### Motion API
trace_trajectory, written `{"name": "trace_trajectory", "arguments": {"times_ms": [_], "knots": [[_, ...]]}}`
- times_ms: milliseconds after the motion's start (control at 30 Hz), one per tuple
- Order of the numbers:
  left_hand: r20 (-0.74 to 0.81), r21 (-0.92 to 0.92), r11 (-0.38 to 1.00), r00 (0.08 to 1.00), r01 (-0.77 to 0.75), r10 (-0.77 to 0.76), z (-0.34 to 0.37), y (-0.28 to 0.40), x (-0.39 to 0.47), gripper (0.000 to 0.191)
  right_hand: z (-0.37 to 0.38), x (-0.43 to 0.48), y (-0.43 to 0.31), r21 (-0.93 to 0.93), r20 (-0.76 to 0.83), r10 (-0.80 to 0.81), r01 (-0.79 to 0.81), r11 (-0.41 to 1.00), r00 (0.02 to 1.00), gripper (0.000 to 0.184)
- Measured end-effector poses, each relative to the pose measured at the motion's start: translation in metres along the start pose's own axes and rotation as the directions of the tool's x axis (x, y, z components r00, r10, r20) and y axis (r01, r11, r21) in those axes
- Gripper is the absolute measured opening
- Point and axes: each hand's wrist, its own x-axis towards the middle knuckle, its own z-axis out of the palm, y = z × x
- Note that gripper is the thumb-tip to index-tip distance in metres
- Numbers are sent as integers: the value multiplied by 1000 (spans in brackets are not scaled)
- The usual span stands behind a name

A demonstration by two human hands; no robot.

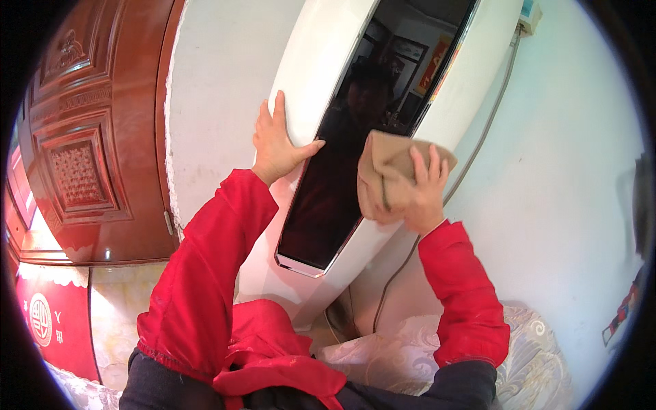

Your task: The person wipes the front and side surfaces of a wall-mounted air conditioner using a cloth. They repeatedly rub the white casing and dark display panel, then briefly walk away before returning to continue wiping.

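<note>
Before me stands a tall white cabinet [312, 56], probably a floor-standing air conditioner, with a glossy black front panel [333, 169] edged in bright trim. My left hand [279, 141] rests with spread fingers on its left side, the thumb reaching the panel's edge. A folded brown cloth [387, 169] lies under my right hand [428, 189], which presses it against the right side of the cabinet and the panel's right edge. The fingers of that hand are spread over the cloth. Red sleeve covers are on both forearms.
A carved reddish-brown door [128, 154] stands at the left, with a red mat [61, 328] on the floor below. A grey cable [484, 136] runs down the pale wall at the right. Patterned fabric [528, 348] covers something low at the lower right.
</note>
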Motion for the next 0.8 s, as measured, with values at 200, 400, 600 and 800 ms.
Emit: {"name": "trace_trajectory", "arguments": {"times_ms": [200, 400, 600, 800], "knots": [[-45, -56, 998, 999, -23, 21, -6, 1, -1, 121, -31, 144, 93, -143, -306, 85, -134, 981, 948, 32], [-7, -107, 994, 1000, -20, 19, -1, 3, -1, 122, -63, 257, 176, -225, -429, 326, -449, 865, 843, 56], [8, -105, 994, 1000, 4, -4, -5, -6, -2, 124, -16, 205, 114, -341, -403, 144, -294, 893, 904, 52], [18, -107, 994, 1000, 26, -24, -2, -1, -3, 125, 10, 17, -25, 78, 14, 189, -190, 979, 982, 50]]}}
